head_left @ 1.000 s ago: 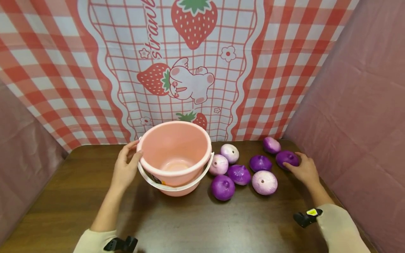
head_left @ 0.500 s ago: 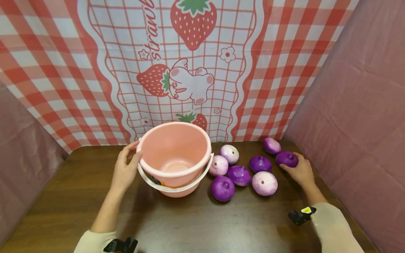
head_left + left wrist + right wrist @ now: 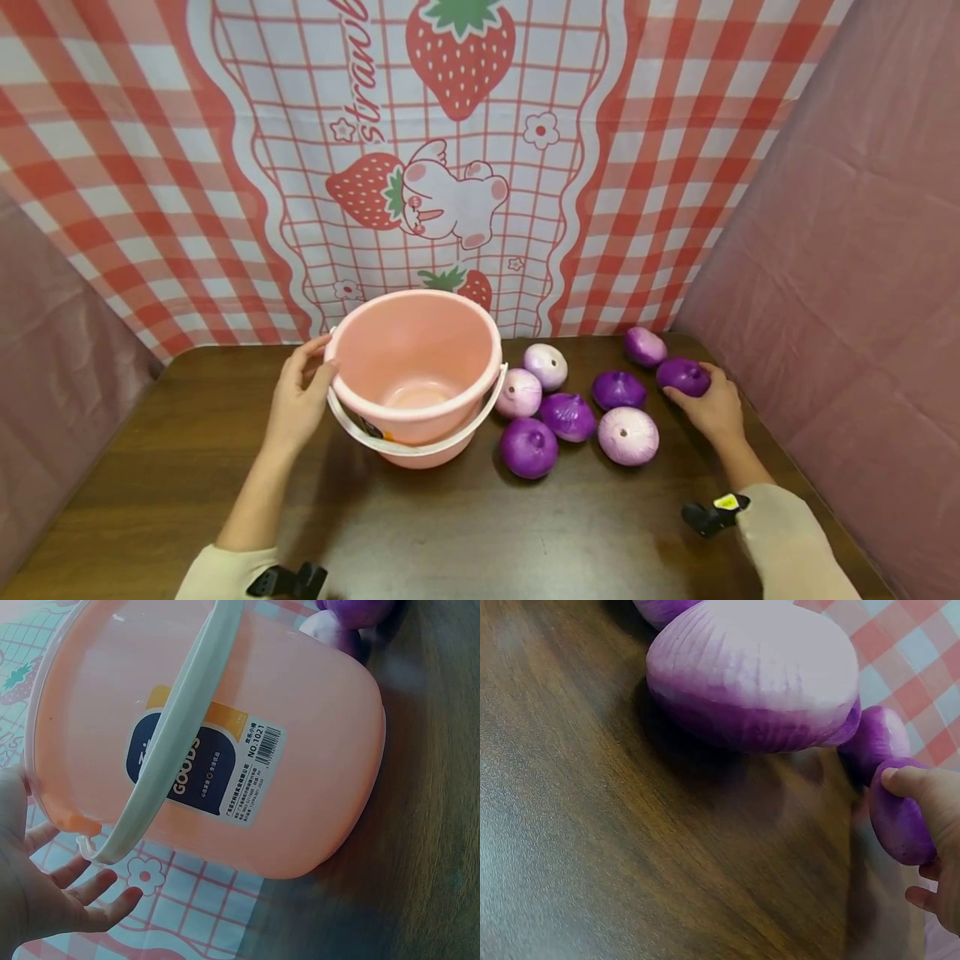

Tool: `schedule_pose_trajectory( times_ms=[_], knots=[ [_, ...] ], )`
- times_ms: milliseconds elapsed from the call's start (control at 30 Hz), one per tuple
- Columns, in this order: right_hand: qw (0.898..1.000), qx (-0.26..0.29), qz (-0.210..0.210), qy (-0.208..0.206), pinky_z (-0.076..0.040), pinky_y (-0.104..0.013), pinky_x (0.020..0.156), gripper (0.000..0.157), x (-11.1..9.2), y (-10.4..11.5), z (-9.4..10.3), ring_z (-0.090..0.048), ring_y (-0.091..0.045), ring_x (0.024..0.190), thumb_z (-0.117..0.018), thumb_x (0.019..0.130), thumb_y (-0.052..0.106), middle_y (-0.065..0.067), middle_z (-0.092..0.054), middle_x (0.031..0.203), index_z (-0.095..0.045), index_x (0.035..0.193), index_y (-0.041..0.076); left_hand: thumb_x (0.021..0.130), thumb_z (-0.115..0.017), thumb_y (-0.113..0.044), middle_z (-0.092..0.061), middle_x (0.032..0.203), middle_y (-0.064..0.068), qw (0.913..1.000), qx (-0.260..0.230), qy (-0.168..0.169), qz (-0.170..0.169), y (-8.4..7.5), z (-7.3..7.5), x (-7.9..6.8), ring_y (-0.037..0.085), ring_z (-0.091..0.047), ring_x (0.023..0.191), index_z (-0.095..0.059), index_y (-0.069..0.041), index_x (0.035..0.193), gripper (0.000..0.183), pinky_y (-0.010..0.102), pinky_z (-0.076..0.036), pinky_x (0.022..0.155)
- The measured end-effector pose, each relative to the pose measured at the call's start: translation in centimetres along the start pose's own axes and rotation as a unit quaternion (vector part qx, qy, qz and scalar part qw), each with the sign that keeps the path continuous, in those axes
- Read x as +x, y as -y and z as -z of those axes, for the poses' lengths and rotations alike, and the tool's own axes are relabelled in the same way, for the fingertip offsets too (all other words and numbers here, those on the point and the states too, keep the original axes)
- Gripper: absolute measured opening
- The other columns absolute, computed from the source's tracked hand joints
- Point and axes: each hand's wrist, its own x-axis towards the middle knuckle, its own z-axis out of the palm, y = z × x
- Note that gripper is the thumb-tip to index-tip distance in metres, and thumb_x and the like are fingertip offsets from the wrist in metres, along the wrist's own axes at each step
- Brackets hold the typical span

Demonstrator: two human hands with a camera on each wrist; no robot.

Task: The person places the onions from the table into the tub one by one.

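Note:
A pink bucket (image 3: 416, 429) stands on the table with its white handle (image 3: 176, 735) hanging down the near side. My left hand (image 3: 296, 404) holds its rim at the left, the thumb by the rim and the other fingers spread outside near the handle's hinge, as the left wrist view shows. At the far right, my right hand (image 3: 716, 408) grips a purple onion (image 3: 682, 377) between thumb and fingers; in the right wrist view the thumb lies over that onion (image 3: 900, 825). Part of the onion is hidden by the hand.
Several purple and whitish onions lie between bucket and right hand, including a pale one (image 3: 628, 436) and a purple one (image 3: 528, 448) nearest the front. A purple-white onion (image 3: 645, 346) sits just behind the gripped one. The table (image 3: 480, 533) meets a checkered cloth (image 3: 637, 208) behind.
My right hand and forearm have shifted slightly left, the hand closing more around the purple onion. The left hand and bucket have stayed in place.

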Motion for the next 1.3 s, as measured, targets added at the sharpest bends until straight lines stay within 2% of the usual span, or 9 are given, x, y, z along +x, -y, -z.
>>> schedule_pose_trajectory(
  times_ms=[433,733,1000,1300],
  knots=[
    [0.999,0.017,0.035,-0.006,-0.034,-0.065,0.095,0.082,-0.4,1.5,2.1,-0.039,-0.052,0.118,-0.066,0.083,0.046,-0.038,-0.040,0.129,-0.035,0.137,-0.008,0.095,-0.051,-0.018,-0.049,0.130,0.013,1.0000,0.003,0.005,0.006,-0.1,0.0,-0.1,-0.009,-0.047,0.092,-0.049,-0.011,0.134,0.040,0.005,-0.040,0.076],
    [0.997,0.019,0.064,-0.027,-0.033,-0.062,0.094,0.079,-0.6,3.2,3.2,-0.040,-0.050,0.117,-0.067,0.082,0.045,-0.037,-0.044,0.127,-0.039,0.136,-0.007,0.095,-0.051,-0.017,-0.048,0.131,0.013,0.9999,0.001,0.009,0.006,-0.1,0.0,-0.1,-0.005,-0.048,0.093,-0.048,-0.011,0.134,0.040,0.005,-0.041,0.076],
    [0.994,0.032,0.097,-0.044,-0.036,-0.057,0.090,0.076,-0.9,5.0,3.9,-0.043,-0.044,0.112,-0.068,0.082,0.044,-0.032,-0.048,0.126,-0.042,0.136,-0.003,0.095,-0.050,-0.018,-0.047,0.131,0.015,0.9999,-0.002,0.010,0.010,-0.1,0.0,-0.1,-0.012,-0.048,0.088,-0.048,-0.010,0.134,0.040,0.005,-0.042,0.075],
    [0.991,0.047,0.117,-0.040,-0.037,-0.053,0.087,0.075,-1.7,7.1,4.6,-0.046,-0.041,0.108,-0.070,0.080,0.041,-0.030,-0.050,0.122,-0.043,0.135,-0.001,0.095,-0.050,-0.016,-0.047,0.130,0.017,0.9999,-0.004,0.008,0.005,-0.2,-0.1,-0.1,-0.013,-0.048,0.086,-0.048,-0.008,0.134,0.040,0.005,-0.042,0.074]
  ],
)
